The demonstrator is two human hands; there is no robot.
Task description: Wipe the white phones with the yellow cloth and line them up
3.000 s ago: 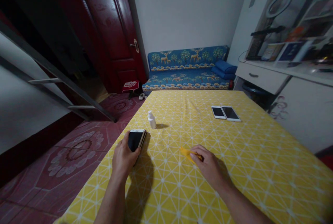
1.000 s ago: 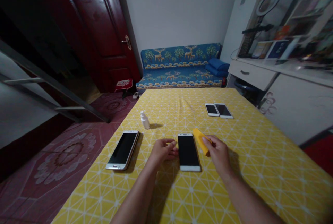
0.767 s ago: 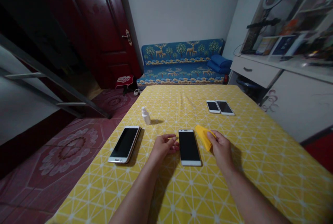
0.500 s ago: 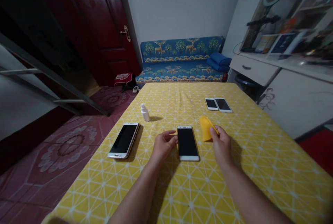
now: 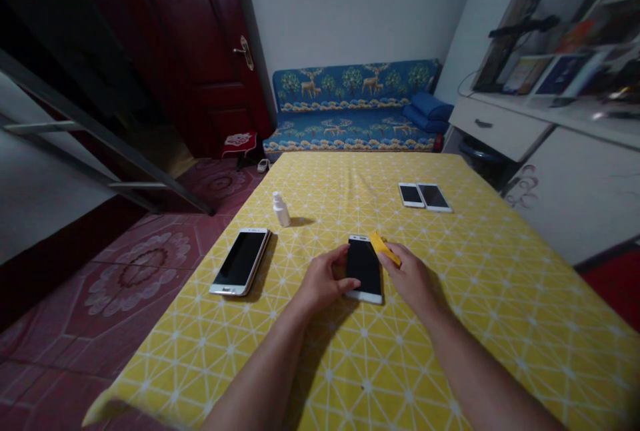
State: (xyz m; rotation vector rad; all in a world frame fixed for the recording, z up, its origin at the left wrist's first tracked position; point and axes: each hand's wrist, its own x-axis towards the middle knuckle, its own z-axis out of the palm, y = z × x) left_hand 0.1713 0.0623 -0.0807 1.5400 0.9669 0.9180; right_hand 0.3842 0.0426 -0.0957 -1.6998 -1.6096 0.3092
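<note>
A white smartphone (image 5: 364,264) with a dark screen lies face up on the yellow patterned tablecloth. My left hand (image 5: 325,277) grips its left side, thumb over the lower part of the screen and fingers at the upper left edge. Between the thumb and fingers of my right hand (image 5: 407,274) is a folded yellow cloth (image 5: 384,248). The cloth is at the phone's upper right edge; whether it presses on the glass I cannot tell. To the left lies a larger white phone (image 5: 241,263), seemingly stacked on another. Behind it stands a small white spray bottle (image 5: 281,211).
Two more white phones, a smaller one (image 5: 411,195) and a larger one (image 5: 434,198), lie side by side at the back right. Beyond the table (image 5: 330,181) is a blue sofa (image 5: 350,117). A white cabinet (image 5: 565,171) stands on the right, a metal ladder (image 5: 135,157) on the left.
My left hand has moved right and taken hold of the phone. My right hand has brought the yellow cloth left to the phone's upper edge. The view has shifted slightly.
</note>
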